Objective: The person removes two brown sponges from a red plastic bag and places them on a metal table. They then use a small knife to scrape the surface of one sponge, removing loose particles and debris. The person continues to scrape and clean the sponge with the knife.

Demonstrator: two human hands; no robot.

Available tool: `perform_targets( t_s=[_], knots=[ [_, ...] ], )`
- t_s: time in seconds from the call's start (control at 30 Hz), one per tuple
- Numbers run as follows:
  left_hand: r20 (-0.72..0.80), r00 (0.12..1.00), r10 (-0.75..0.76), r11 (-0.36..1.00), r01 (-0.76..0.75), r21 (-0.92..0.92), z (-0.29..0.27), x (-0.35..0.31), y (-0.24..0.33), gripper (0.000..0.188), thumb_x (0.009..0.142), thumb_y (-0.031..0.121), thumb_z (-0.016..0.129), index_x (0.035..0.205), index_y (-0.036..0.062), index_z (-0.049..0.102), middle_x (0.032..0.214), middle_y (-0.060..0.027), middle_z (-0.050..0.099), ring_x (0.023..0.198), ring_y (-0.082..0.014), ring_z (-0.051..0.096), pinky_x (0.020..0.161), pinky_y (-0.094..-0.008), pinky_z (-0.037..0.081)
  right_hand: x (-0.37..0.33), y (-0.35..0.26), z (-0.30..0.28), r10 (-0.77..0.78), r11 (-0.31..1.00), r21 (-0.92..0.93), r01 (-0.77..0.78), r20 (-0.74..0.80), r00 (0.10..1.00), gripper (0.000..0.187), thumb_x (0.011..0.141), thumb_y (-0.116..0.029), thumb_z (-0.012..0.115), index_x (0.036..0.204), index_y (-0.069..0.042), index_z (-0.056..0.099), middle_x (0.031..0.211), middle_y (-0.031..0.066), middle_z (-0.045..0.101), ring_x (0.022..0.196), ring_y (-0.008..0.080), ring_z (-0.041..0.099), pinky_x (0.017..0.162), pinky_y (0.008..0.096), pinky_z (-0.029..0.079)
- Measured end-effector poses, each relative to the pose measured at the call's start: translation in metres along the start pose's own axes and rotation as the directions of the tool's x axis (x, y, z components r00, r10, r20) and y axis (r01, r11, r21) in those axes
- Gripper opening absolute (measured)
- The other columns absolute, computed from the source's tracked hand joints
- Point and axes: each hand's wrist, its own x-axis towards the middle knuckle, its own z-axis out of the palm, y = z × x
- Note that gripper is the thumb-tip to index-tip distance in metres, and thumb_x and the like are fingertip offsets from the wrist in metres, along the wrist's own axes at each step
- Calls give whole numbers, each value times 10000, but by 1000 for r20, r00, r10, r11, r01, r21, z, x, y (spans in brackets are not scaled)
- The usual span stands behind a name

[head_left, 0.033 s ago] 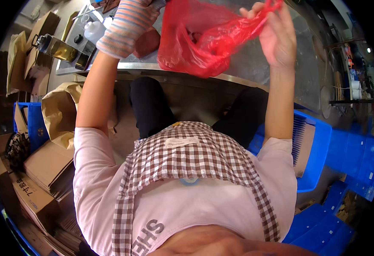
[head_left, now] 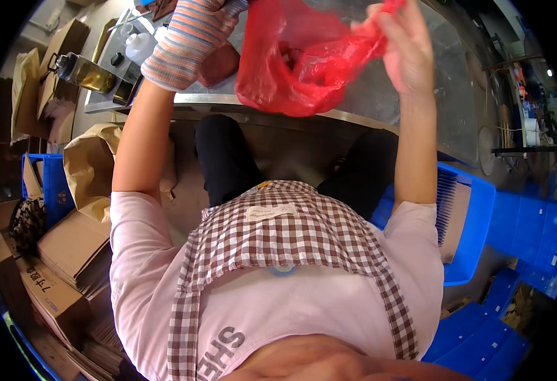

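One red bag (head_left: 269, 76), hung between the hands, is grasped at its gathered end by the right hand (head_left: 407, 54), apparently to be spread; whether it is gripped by the gloved left hand (head_left: 205, 28) cannot be told.

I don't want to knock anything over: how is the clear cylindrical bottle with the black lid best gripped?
Probably by the black carry loop on its black lid, coming from the left. The loop juts leftward from the clear cylindrical bottle, while a dark boxy object and a white plastic bottle sit to its right.
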Motion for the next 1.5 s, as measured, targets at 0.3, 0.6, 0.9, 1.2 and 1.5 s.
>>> perform_targets(
  t_s=[0.3,0.6,0.9,1.2,1.5],
  knots=[
    [109,923,369,884,-312,-348,17,15,26,261,923,127,651,1170,67,592,1279,-137,537,1149,-239,526,964,-358,428,26,68,43,278,901,-394,-184,199,940,215,920,-173,663,1094,-48,682,982,48,706,906,122,643,776,289,516],
    [206,943,-260,488,312,-815,68,-38,-13,276,908,186,714,1137,38,663,1014,-39,687,909,-123,623,835,-263,514,29,67,16,394,904,96,-418,196,898,311,1005,-310,548,1147,-39,607,959,32,657,860,129,618,806,305,495],
    [114,983,-144,889,179,-421,92,-62,1,123,998,45,536,1117,15,541,937,-25,580,881,-98,546,814,-236,461,30,62,19,198,711,-692,-128,23,980,322,911,-280,685,1058,-23,557,925,120,678,895,189,645,800,350,503],
    [-68,962,-264,898,220,-381,107,-54,-13,96,996,66,527,1087,47,502,922,-32,554,840,-115,504,754,-252,454,18,67,13,376,864,-430,-263,203,904,358,947,-343,609,992,-1,706,856,60,704,776,153,674,737,295,534],
    [-134,955,-266,898,195,-395,126,-48,-20,99,964,44,551,1054,14,523,864,-97,608,736,-176,571,704,-298,520,5,96,-4,405,904,-9,-427,334,851,352,867,51,487,1181,10,642,1028,110,697,922,158,674,855,295,534]
  ],
)
